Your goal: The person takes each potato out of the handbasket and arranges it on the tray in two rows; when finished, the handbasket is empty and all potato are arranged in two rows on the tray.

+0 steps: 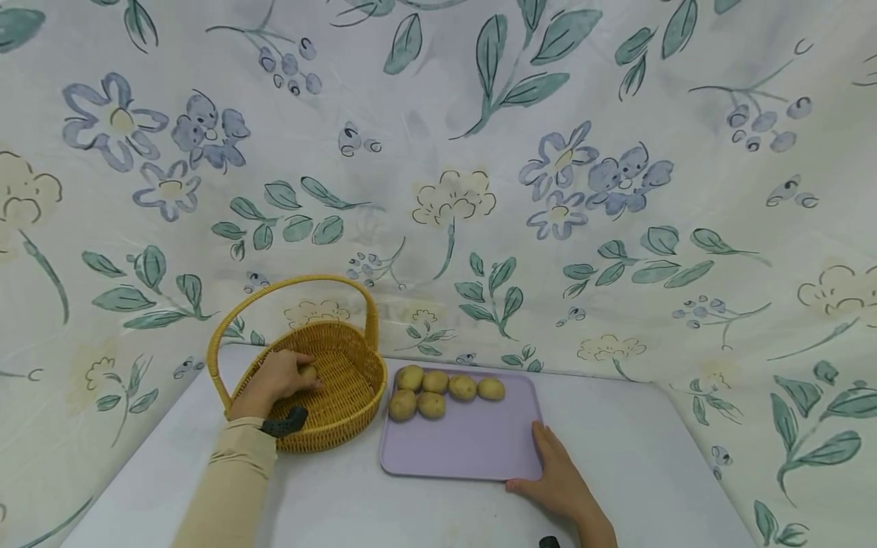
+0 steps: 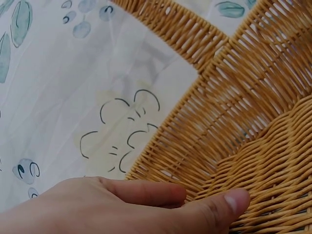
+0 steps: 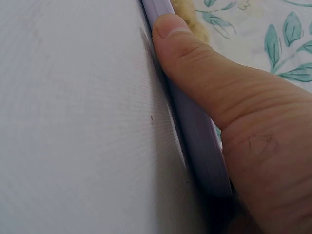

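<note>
A wicker basket (image 1: 322, 441) with a tall arched handle stands at the left of the table. My left hand (image 1: 279, 377) reaches inside it and grips a potato (image 1: 308, 373), largely covered by the fingers. In the left wrist view the thumb and one finger of the left hand (image 2: 161, 204) show over the woven wall, the potato hidden. Beside the basket lies a lilac tray (image 1: 459, 445) with several potatoes (image 1: 432, 405) grouped at its far left. My right hand (image 1: 558, 476) holds the tray's near right corner, the thumb at the front rim and fingers along the right side.
The white table (image 1: 384, 510) ends at a wall of floral-patterned cloth (image 1: 438, 251) behind and on both sides. The basket handle (image 1: 294, 281) arches above the left forearm. Black wrist bands show on both arms.
</note>
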`<state>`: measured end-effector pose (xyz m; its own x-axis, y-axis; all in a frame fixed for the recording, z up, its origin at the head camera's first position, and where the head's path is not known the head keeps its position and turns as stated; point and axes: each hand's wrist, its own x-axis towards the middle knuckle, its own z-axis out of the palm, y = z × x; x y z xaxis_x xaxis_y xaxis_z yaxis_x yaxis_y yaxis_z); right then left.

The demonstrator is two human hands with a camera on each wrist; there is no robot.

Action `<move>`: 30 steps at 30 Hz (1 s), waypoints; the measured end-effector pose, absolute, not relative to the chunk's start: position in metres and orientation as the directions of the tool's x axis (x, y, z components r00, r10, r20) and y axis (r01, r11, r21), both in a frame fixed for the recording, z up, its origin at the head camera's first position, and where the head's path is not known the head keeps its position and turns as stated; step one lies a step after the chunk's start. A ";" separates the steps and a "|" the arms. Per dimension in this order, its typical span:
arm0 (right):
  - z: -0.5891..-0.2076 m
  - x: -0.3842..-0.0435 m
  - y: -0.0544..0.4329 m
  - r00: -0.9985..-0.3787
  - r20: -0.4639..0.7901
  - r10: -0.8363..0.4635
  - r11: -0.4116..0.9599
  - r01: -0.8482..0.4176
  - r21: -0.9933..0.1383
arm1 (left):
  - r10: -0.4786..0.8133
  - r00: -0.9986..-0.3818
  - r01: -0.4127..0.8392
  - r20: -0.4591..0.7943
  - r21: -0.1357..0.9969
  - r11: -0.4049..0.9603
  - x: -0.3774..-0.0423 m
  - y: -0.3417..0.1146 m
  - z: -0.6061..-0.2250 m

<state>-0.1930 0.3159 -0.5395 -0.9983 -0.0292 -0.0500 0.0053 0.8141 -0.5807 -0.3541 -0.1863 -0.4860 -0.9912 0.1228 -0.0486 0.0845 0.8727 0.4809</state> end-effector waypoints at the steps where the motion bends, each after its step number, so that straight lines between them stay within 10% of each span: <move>1: -0.539 -0.193 0.316 -0.998 -0.052 -0.028 0.814 0.007 -0.581 | 0.125 -0.991 0.088 -0.046 0.476 0.875 -0.354 -0.186 -0.486; 30: -0.540 -0.195 0.316 -0.998 -0.059 -0.026 0.821 0.012 -0.572 | 0.177 -0.984 0.162 0.017 0.486 0.859 -0.356 -0.185 -0.486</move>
<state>-0.1947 0.3162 -0.5399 -0.9979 -0.0265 -0.0593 0.0122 0.8205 -0.5715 -0.3560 -0.1853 -0.4864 -0.9841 0.1765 0.0170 0.1625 0.8589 0.4858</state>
